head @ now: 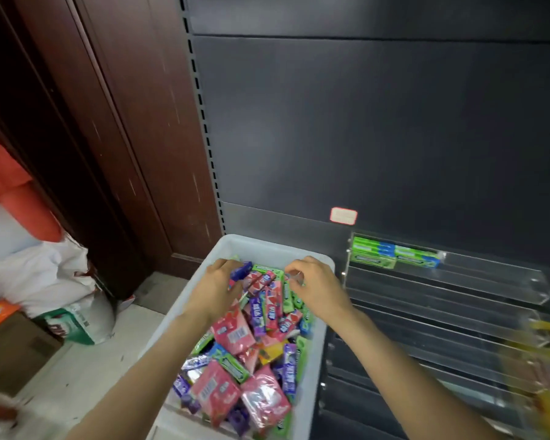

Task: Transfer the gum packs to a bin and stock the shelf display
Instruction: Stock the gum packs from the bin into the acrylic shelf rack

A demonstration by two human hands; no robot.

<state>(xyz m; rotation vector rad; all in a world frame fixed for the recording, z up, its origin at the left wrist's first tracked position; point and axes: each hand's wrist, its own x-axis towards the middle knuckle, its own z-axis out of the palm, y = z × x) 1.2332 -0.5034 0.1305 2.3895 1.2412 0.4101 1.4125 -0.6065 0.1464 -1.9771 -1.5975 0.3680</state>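
Evidently the transfer is done: the white bin (318, 350) brims with gum packs (254, 341), lying under and behind both hands. The left hand (218, 285) curls over a purple pack (240, 270); the right hand (316, 285) pinches something too small to name. Rightward, the clear display rack (458, 315) holds only a few green packs (391, 254); stocking seems barely begun.

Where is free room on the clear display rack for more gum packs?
The clear tiered rack is bare in the tiers below its top row, where green gum packs fill only the left end. The white bin is crowded; both hands are in it.
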